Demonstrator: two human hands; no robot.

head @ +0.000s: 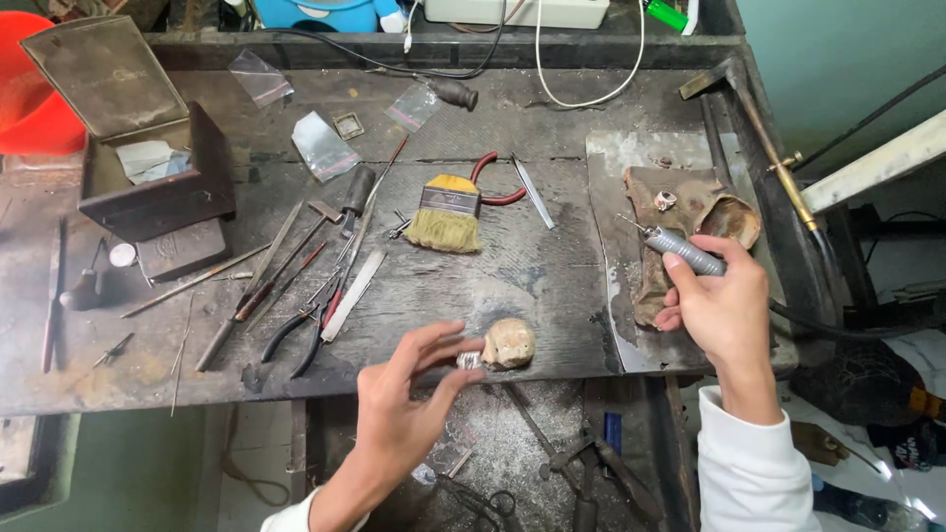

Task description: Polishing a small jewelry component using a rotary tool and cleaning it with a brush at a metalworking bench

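Observation:
My left hand (404, 394) pinches a small silver ring (469, 360) between thumb and fingers at the front edge of the dark workbench (552, 266). Right beside the ring sits a pale, lumpy block (509, 343), touching it. My right hand (724, 300) grips a grey rotary handpiece (682, 250), its thin bit pointing up and left, with a black cable trailing off to the right. Just behind that hand lies a brown leather pad (690, 212) with another small ring (665, 200) on it.
A flat brush (443, 212), red-handled pliers (493, 177), tweezers (533, 192), files and black pliers (305, 330) lie across the bench. An open dark box (148, 158) stands at the left beside a red tub (30, 108). A brass torch (774, 163) lies along the right rim.

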